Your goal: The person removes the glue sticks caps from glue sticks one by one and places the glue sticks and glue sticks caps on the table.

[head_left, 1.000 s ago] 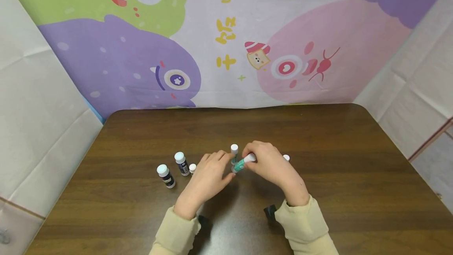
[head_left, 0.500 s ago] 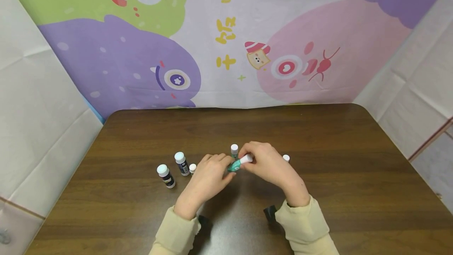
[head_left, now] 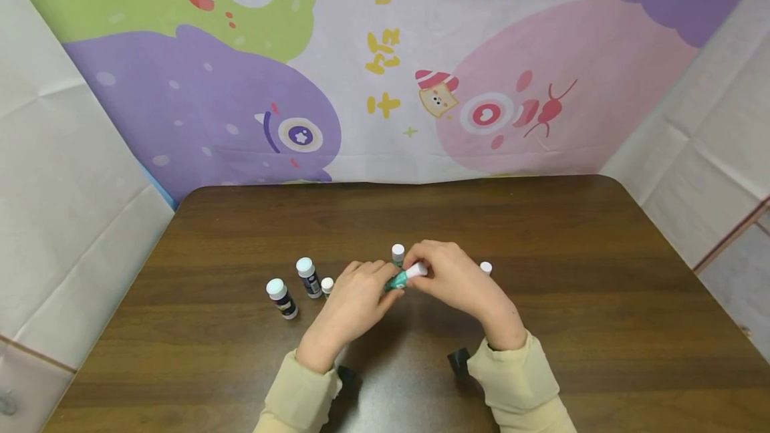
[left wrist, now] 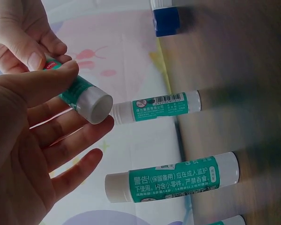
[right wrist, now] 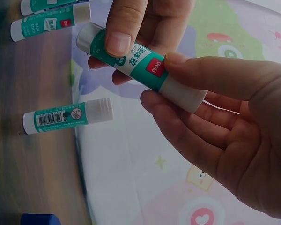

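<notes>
Between my hands a green-and-white glue stick (head_left: 400,280) is held tilted above the table. My left hand (head_left: 359,294) pinches its green body (right wrist: 102,48) near the base between thumb and fingers; the other left fingers are spread in the left wrist view. My right hand (head_left: 454,277) grips its white cap (head_left: 418,270) with thumb and fingers. The cap is on the stick. Just behind stands another glue stick (head_left: 398,252), upright and capped, its lower part hidden by my hands. A further upright glue stick (left wrist: 173,179) stands by my left hand, mostly covered in the head view.
Two dark-labelled cylinders with white lids (head_left: 282,299) (head_left: 309,278) stand to the left on the brown wooden table (head_left: 559,246). Beyond my right hand stands a blue, white-topped item (left wrist: 166,21), partly hidden. A cartoon-printed cloth (head_left: 373,146) hangs behind the table.
My right hand has shifted slightly left with the glue stick, so its lower end now lies within my left fingers. The standing items have not moved.
</notes>
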The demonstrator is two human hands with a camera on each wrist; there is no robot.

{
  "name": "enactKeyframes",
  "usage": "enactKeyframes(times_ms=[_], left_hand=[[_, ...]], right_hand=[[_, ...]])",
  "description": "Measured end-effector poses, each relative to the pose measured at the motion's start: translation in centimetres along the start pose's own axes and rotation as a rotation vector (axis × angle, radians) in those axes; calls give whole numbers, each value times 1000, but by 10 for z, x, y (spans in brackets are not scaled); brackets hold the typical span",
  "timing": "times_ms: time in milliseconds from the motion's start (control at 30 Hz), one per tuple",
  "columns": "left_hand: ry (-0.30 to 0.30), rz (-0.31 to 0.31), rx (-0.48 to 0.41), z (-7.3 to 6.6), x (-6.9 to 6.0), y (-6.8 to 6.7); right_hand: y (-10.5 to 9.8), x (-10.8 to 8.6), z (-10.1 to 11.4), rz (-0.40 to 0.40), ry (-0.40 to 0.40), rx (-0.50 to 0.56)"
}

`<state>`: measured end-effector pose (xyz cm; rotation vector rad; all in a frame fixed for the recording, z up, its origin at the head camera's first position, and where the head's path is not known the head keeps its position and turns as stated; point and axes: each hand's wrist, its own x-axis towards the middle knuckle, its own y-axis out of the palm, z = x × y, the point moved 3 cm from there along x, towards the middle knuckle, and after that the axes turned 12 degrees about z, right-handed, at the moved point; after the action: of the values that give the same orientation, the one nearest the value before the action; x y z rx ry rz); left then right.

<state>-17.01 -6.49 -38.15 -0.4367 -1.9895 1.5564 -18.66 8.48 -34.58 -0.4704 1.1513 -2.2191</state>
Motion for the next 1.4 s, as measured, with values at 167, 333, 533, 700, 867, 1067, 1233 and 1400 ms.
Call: enactKeyframes(times_ms=[167,333,533,700,867,1067,1233,1400], left_hand=[[-4,19,-7,-1,0,1],[-2,30,-15,-1,0,1],[8,30,-19,-1,1,1],[10,43,-45,-1,1,0],[13,55,-48,-1,0,1],[16,64,-12,-2,0,1],[5,48,-21,-1,0,2],[-28,16,-22,1,0,1]], right_hand=[[0,-1,-1,5,-2,7],[0,-2,-1,10,-15,5],[-1,-1,-2,13,-35,3],[-1,-1,-3,28,-40,11],[0,-1,-3,51,-39,15],[0,-2,-3,58,-49,-10],[-1,-3,-3,62,-43,-11],[-2,-3,-2,59,-34,-15]])
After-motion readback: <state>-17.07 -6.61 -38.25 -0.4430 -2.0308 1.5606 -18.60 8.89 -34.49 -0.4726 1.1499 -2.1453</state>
